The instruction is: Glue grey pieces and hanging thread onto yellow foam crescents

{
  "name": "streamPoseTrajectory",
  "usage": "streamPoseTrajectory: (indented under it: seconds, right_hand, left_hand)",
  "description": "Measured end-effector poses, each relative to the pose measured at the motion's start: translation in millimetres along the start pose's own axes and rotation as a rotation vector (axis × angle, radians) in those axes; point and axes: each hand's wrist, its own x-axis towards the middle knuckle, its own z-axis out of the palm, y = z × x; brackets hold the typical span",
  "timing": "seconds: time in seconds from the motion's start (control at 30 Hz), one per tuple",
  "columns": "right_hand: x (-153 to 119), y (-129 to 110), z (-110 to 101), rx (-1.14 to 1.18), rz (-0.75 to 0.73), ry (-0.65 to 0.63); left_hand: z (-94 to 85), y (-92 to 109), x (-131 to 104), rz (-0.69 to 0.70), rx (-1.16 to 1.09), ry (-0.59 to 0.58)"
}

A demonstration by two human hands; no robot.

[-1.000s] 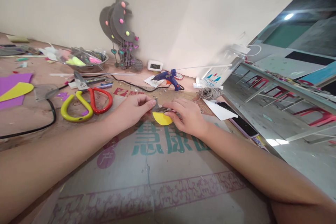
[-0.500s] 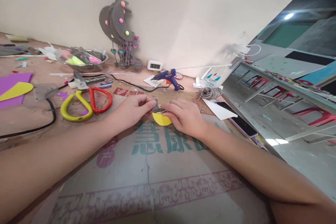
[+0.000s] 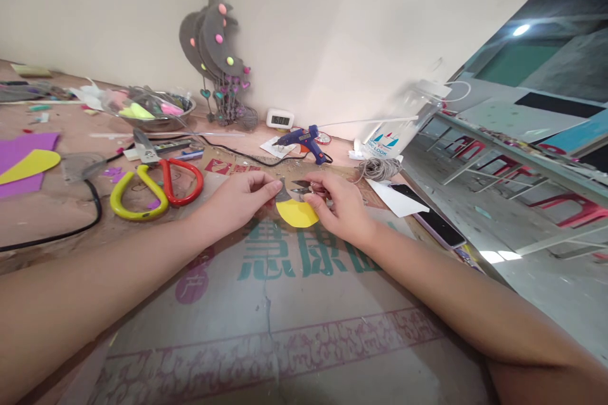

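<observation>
A yellow rounded piece (image 3: 297, 214) with a grey part (image 3: 284, 193) along its upper left lies between my hands, over the printed cardboard (image 3: 285, 304). My left hand (image 3: 251, 199) pinches the grey part's left edge between thumb and fingertips. In my right hand (image 3: 338, 204) is a small dark pointed tool (image 3: 300, 187), its two tips spread apart and pointing left, just above the yellow piece. The right thumb is at the yellow piece's right edge. My right fingers hide most of the tool's handle.
Scissors with yellow and red handles (image 3: 164, 193) lie left of my left hand. Behind are a blue glue gun (image 3: 306, 139), a small clock (image 3: 280, 119) and a metal bowl (image 3: 183, 115). Twine (image 3: 380, 169) and a phone (image 3: 434, 218) lie at the right.
My right fingers have lifted off the grey part and drawn slightly right. The tool's spread tips and more of the yellow piece now show. My left hand has hardly moved.
</observation>
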Motion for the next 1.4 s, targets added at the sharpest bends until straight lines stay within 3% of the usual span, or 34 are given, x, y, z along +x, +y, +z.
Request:
streamPoseTrajectory:
  seconds: [0.17,0.57,0.73,0.87,0.97,1.03,1.1,1.17,1.23,1.27,1.3,1.37,1.4]
  right_hand:
    - [2,3,1,-0.039,-0.015,-0.070]
    - [0,5,4,-0.054,-0.055,-0.048]
    - [1,13,8,0.098,0.133,0.011]
    - [9,23,11,0.373,0.400,0.172]
    - [14,31,11,0.492,0.504,0.260]
    - [16,36,11,0.543,0.535,0.277]
    - [16,38,10,0.586,0.546,0.273]
    - [16,39,10,0.598,0.531,0.256]
    - [15,38,11,0.581,0.512,0.237]
    - [15,38,11,0.564,0.506,0.233]
    - [15,37,11,0.547,0.505,0.233]
    - [15,36,11,0.516,0.501,0.235]
    - [15,34,11,0.504,0.495,0.234]
  left_hand:
    - [0.1,0,0,0.035,0.016,0.059]
    - [1.0,14,-7,0.045,0.290,0.001]
    - [-1.0,15,-6,0.051,0.230,0.096]
    - [0.9,12,-10,0.087,0.394,0.159]
    - [3.5,16,-19,0.199,0.567,-0.045]
    - [3.0,26,-26,0.236,0.492,-0.387]
    - [1.3,38,-33,0.149,0.289,-0.772]
    - [0.4,48,-37,0.097,0.119,-0.690]
    - [0.9,51,-37,0.119,0.101,-0.449]
    - [1.5,50,-36,0.154,0.137,-0.404]
    - [1.9,48,-34,0.177,0.147,-0.459]
    - [2.0,42,-29,0.106,0.093,-0.675]
    - [1.5,39,-26,0.071,0.033,-0.569]
